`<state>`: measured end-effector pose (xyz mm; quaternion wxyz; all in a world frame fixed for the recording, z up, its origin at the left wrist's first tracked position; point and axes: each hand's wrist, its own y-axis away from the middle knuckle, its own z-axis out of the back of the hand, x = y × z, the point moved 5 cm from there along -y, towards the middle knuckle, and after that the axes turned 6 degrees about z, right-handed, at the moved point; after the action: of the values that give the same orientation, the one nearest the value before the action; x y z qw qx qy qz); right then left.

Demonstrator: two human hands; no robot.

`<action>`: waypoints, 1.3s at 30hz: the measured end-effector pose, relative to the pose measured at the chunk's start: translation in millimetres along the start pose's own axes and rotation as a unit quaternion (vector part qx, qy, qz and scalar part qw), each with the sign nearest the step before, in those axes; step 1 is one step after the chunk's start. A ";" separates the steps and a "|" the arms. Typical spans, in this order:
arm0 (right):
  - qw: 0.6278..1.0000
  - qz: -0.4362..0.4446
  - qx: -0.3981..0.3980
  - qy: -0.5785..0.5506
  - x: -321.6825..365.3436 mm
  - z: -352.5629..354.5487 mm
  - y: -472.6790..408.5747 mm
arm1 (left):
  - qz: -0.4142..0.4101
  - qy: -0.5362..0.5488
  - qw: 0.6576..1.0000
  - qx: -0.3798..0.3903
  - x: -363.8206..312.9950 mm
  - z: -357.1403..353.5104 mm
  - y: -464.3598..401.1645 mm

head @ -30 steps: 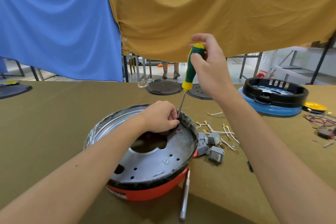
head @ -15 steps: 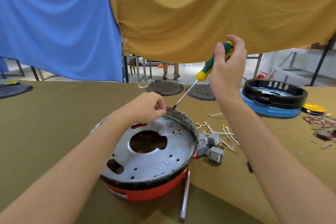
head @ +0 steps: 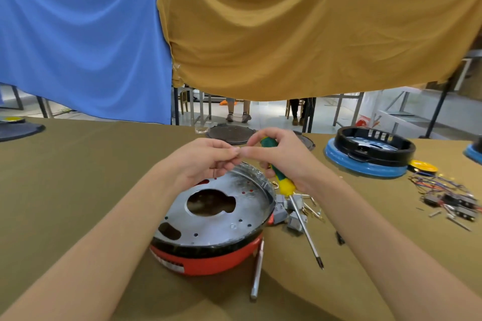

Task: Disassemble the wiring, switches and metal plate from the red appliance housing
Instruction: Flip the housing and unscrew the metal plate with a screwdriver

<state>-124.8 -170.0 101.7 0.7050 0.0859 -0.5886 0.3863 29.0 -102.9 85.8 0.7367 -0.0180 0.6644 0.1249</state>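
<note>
No legible text, brand, number or sign appears. A pale label [head: 174, 266] on the red housing [head: 208, 263], below and nearer the viewer than the two meeting hands, possibly carries print, but it is too blurred to read.

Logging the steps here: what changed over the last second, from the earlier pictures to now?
The right hand lifted the screwdriver off the housing rim and swung it round, tip now pointing down toward the table. The left hand rose from the rim; its fingertips meet the right hand's. Whether a small part passes between them cannot be told. The metal plate sits in the red housing as before.
</note>
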 end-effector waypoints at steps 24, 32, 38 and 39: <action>0.956 -0.254 -0.100 0.107 -86.6 75.2 100.8 | 0.010 -0.573 0.819 -0.024 42.6 -58.9 42.2; 0.953 -0.251 -0.155 0.075 -85.6 88.2 99.4 | 0.041 -0.514 0.850 0.109 45.1 -38.7 54.2; 0.922 -0.212 -0.234 -0.222 -77.4 91.2 96.4 | 0.126 -0.497 0.846 0.144 37.8 -23.4 74.7; 0.906 -0.194 -0.245 -0.285 -75.9 91.6 96.5 | 0.123 -0.506 0.845 0.117 35.9 -21.6 75.2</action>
<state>-257.7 -190.1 28.2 0.5673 0.1295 -0.8120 0.0452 -4.6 -28.5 58.5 0.9460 0.2157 0.2055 0.1277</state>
